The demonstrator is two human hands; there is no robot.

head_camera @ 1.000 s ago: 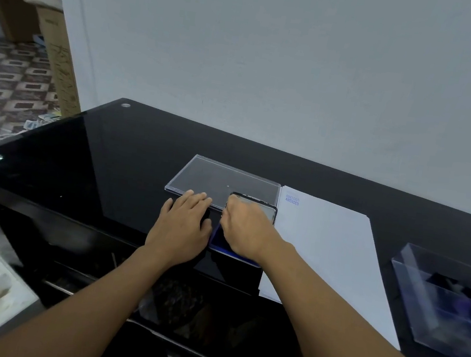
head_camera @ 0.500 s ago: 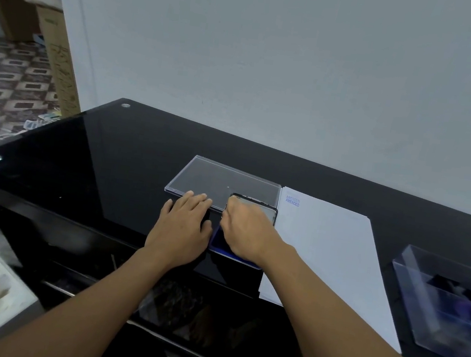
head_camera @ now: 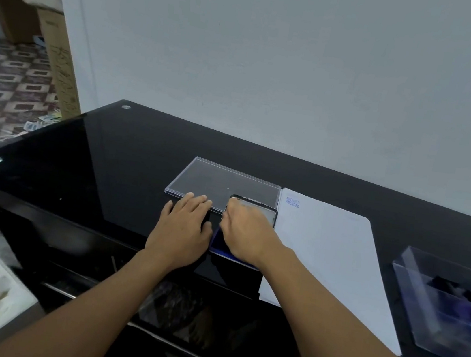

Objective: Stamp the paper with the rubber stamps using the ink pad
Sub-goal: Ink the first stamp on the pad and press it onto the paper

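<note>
Over the ink pad (head_camera: 219, 242) hangs the right hand (head_camera: 246, 234), knuckles up and fingers curled down toward the blue surface. Whatever it grips is hidden beneath it, so it cannot be told whether a stamp is pinched there. The pad's hinged cover (head_camera: 273, 214) stands open at the far side of the pad, just past the fingertips.

Left of the pad, touching its edge, the left hand (head_camera: 183, 228) lies flat on the black table (head_camera: 109, 160), fingers straight and together, and appears to steady the pad. Its fingertips reach a clear lid (head_camera: 221, 181) lying flat beyond the pad.

Right of the pad, just beside it, lies the paper (head_camera: 324, 251). Two blue imprints (head_camera: 292, 202) sit stacked in its far corner nearest the pad, and the rest of the sheet is blank. Well to the right of the pad, past the paper, stands a clear box (head_camera: 448, 314) with dark shapes inside, probably further stamps.

So stamping has begun but looks far from done. This moment reads as inking, with pressing onto the paper to follow.
</note>
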